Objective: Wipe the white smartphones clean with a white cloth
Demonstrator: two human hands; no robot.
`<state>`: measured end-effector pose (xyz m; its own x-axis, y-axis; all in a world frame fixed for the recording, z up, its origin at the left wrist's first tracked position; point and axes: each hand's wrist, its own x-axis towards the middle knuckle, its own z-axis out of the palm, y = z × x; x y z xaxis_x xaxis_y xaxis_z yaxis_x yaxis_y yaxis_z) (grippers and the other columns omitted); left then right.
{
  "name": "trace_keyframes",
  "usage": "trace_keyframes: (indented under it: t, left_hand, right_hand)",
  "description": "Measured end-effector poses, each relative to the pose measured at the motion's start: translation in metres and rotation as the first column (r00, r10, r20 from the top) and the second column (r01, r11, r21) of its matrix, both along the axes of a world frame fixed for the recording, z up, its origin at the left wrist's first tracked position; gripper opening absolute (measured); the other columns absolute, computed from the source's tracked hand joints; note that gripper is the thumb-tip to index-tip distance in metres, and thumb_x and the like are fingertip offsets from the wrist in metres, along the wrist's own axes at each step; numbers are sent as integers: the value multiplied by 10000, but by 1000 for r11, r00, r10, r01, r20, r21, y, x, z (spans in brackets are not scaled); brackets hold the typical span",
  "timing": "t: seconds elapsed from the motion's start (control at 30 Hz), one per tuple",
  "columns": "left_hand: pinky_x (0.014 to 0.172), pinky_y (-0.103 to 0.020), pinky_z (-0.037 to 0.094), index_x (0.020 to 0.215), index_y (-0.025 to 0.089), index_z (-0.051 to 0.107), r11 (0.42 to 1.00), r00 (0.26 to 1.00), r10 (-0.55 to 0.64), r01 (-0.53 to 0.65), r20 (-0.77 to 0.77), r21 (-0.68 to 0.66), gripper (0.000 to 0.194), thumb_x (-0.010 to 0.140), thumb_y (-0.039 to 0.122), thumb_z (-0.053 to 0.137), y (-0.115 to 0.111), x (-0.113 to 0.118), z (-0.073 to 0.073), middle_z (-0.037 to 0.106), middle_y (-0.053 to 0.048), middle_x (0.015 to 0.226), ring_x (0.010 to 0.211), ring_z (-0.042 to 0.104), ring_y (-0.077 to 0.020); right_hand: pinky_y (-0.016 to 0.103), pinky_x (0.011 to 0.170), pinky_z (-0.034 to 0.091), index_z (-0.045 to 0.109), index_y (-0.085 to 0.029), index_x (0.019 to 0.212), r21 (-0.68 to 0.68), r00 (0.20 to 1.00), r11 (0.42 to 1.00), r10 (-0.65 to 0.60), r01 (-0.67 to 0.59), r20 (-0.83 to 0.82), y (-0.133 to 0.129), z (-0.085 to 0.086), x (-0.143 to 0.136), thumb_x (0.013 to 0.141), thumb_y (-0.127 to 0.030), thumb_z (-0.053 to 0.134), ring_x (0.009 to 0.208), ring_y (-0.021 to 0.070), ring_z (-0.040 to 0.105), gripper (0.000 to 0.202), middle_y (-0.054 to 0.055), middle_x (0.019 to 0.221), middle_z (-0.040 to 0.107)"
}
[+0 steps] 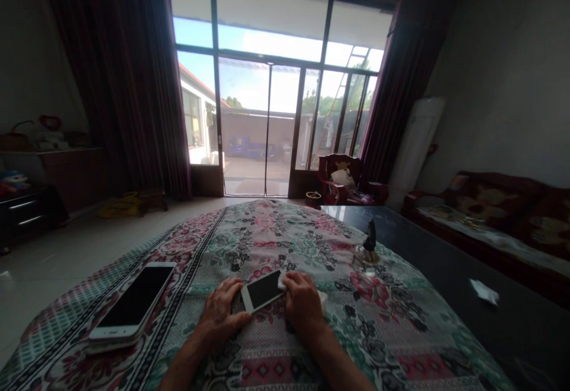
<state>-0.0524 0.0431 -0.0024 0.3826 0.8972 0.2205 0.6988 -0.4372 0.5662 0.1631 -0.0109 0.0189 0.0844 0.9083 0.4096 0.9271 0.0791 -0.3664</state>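
A white smartphone (263, 291) with a dark screen lies face up and slantwise on the patterned cloth. My left hand (222, 309) grips its left end, fingers along the far edge and thumb at the near corner. At the phone's right end, my right hand (303, 303) pinches a small white wipe (282, 284) against the screen; most of it is hidden under the fingers. Something white (323, 302) shows just behind the right hand, too covered to name. To the left, a larger white phone (136, 299) rests on top of another one, screen up.
A clear glass bottle with a dark top (369, 248) stands on the flowered tablecloth (262, 224) at the right. A crumpled white paper (484, 292) lies on the dark tabletop (427, 260). Beyond are a chair (341, 177), a sofa (485, 207) and glass doors (267, 129).
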Motion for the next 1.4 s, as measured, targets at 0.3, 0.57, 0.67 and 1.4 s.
trace_keyframes:
  t: [0.3, 0.57, 0.67, 1.4]
  left_hand:
    - [1087, -438, 309, 1165, 183, 619, 1000, 999, 22, -22, -31, 5, 545, 636, 311, 631, -1, 3, 1, 536, -113, 1367, 1325, 407, -303]
    - [1081, -446, 314, 1161, 190, 621, 999, 1000, 10, -10, 2, 31, 513, 666, 325, 636, -1, 2, -3, 541, -112, 1358, 1324, 404, -299]
    - [1073, -448, 316, 1158, 186, 623, 1000, 1000, 5, -5, -5, 20, 524, 656, 336, 660, -1, 1, 0, 538, -113, 1362, 1316, 412, -306]
    - [1089, -450, 297, 1192, 162, 603, 999, 999, 36, -36, -23, 5, 560, 667, 350, 654, -4, 3, 3, 521, -123, 1381, 1336, 386, -311]
  right_hand:
    - [318, 995, 343, 627, -229, 1082, -12, 960, 960, 278, -278, 39, -13, 3, -43, 845, -185, 509, 1094, 204, 480, 269, 30, 1188, 597]
    - [292, 984, 351, 672, -224, 1012, 23, 961, 961, 277, -277, -9, 1, 2, -33, 874, -163, 480, 1080, 188, 493, 244, 14, 1152, 628]
    - [307, 992, 348, 670, -198, 1038, 30, 997, 996, 83, -83, -4, 11, 0, -13, 905, -158, 423, 1100, 199, 500, 284, 43, 1180, 619]
    - [413, 978, 341, 645, -219, 1044, -9, 996, 997, -69, 70, 60, 15, 5, -13, 947, -267, 366, 1176, 268, 445, 299, 88, 1268, 552]
